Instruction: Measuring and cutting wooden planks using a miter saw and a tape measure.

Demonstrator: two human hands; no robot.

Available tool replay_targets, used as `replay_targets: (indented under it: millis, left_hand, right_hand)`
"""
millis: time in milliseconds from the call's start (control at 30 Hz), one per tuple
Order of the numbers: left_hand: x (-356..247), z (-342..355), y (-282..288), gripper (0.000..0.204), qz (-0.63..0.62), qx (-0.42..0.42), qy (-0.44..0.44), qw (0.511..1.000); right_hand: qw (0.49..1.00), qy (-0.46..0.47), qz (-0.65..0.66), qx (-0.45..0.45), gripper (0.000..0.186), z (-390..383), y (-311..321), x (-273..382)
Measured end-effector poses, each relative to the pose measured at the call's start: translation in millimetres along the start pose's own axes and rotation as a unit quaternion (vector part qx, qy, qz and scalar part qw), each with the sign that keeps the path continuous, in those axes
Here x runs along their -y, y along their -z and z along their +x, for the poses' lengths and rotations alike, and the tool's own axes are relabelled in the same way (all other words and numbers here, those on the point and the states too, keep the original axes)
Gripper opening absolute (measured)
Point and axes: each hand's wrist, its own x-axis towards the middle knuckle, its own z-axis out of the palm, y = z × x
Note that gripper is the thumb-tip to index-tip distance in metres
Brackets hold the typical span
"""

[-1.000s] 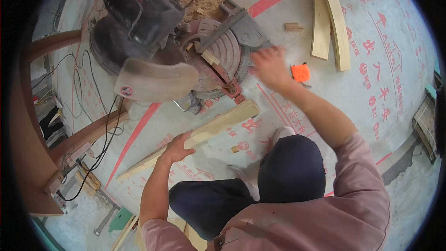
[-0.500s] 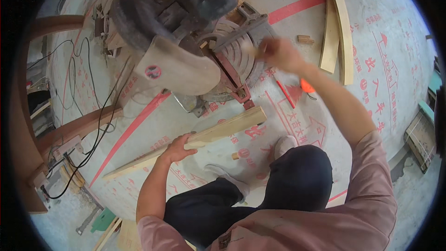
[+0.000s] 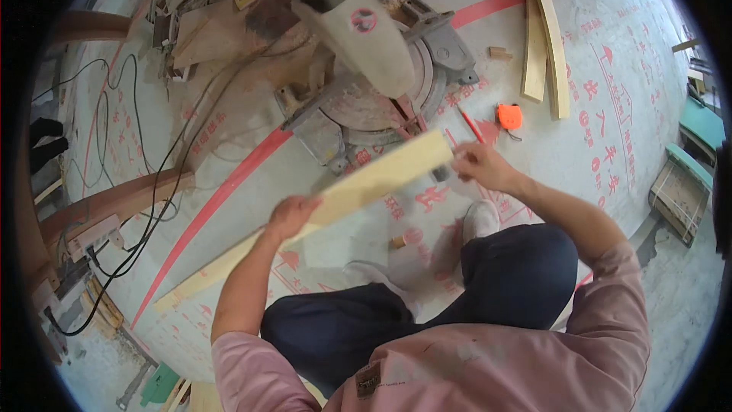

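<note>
My left hand (image 3: 292,216) grips a long, pale wooden board (image 3: 374,176), which runs diagonally across in front of me and is raised at its right end. My right hand (image 3: 482,168) is at that end with curled fingers; what they hold is unclear. Beyond the board stands a dusty miter saw (image 3: 362,53) with a round base and pale guard. A red pencil (image 3: 470,121) lies on the printed floor sheeting just past my right hand, beside an orange tape measure (image 3: 509,116).
Two long boards (image 3: 543,40) and small offcuts (image 3: 499,53) lie at upper right. Black cables (image 3: 149,236) and a brown frame (image 3: 114,202) occupy the left. Scrap wood (image 3: 198,30) is piled at upper left. Green-edged panels (image 3: 679,194) sit at the right edge.
My right hand has come down from the saw to the board's end. The board's right end has risen and my left hand has moved up with it. The view has shifted.
</note>
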Motion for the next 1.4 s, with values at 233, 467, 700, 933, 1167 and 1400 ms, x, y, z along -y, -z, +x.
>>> replay_targets:
  millis: [233,467,700,933,1167,1400]
  left_hand:
    - [20,25,77,0.092,-0.038,-0.035,-0.009,0.999]
    - [52,44,82,0.103,0.011,-0.134,-0.007,0.991]
    - [49,54,94,0.097,-0.02,-0.103,-0.002,0.994]
    - [47,60,99,0.087,-0.047,-0.105,-0.06,0.992]
    - [67,65,100,0.081,-0.036,-0.082,-0.023,0.996]
    - [59,71,93,0.082,-0.069,-0.103,-0.041,0.991]
  right_hand:
    - [0.989,-0.073,0.008,-0.127,0.021,105,-29,87]
    - [0.957,-0.128,0.19,-0.181,0.02,173,-74,84]
    - [0.925,-0.159,0.258,-0.23,0.028,181,-83,77]
    - [0.922,-0.13,0.204,-0.303,0.035,182,-97,80]
    - [0.92,-0.177,0.206,-0.281,0.038,173,-101,104]
    - [0.932,-0.122,0.238,-0.245,0.038,187,-87,64]
